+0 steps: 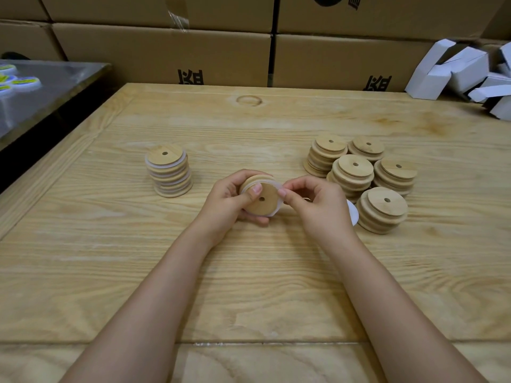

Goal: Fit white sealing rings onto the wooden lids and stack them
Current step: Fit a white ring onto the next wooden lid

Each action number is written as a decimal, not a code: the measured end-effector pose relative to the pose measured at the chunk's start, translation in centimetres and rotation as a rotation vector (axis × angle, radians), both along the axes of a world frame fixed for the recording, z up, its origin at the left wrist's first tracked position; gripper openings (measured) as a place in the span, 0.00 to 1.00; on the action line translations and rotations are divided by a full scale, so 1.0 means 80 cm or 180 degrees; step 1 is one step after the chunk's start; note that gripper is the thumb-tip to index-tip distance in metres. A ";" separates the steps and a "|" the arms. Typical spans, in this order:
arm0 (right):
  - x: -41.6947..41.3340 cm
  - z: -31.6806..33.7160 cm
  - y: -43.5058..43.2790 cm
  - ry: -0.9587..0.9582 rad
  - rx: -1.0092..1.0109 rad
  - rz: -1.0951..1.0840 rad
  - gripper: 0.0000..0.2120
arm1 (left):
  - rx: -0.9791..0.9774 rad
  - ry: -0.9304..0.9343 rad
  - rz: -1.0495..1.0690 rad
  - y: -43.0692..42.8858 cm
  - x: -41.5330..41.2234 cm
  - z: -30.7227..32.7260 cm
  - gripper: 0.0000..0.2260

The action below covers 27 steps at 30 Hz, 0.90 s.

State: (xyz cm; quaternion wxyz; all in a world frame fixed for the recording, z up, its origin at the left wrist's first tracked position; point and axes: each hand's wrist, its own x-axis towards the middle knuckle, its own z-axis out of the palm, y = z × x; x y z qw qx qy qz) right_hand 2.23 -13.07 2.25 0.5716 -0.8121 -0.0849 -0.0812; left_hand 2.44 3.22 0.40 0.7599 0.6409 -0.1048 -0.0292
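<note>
My left hand [232,200] grips a round wooden lid [262,200] with a small centre hole, tilted toward me just above the table, thumb on its face. A translucent white sealing ring [278,186] lies around the lid's rim, and my right hand [312,200] pinches that ring at the lid's right edge. To the left stands a stack of lids with white rings [170,171]. On the right stand several stacks of bare wooden lids [359,172]. More white rings [352,212] lie behind my right hand, mostly hidden.
The work surface is a pale wooden table [249,272]. Cardboard boxes [166,53] form a wall at the back. Folded white cartons [464,73] pile at the back right. A metal tray [49,87] with small round items sits at the left.
</note>
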 end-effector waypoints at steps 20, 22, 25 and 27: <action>-0.007 0.000 0.010 0.0165 0.0057 -0.0035 0.05 | -0.0483 0.0306 0.0111 0.004 0.003 0.002 0.13; -0.010 0.000 0.012 0.0141 0.0008 -0.0049 0.04 | -0.0540 0.0321 0.0115 0.004 0.003 0.003 0.12; -0.010 0.001 0.011 0.0203 0.0075 -0.0093 0.05 | -0.0580 0.0334 0.0126 0.004 0.004 0.003 0.12; -0.010 0.003 0.009 0.0318 0.0172 -0.0071 0.06 | -0.0600 0.0345 0.0126 0.004 0.004 0.003 0.12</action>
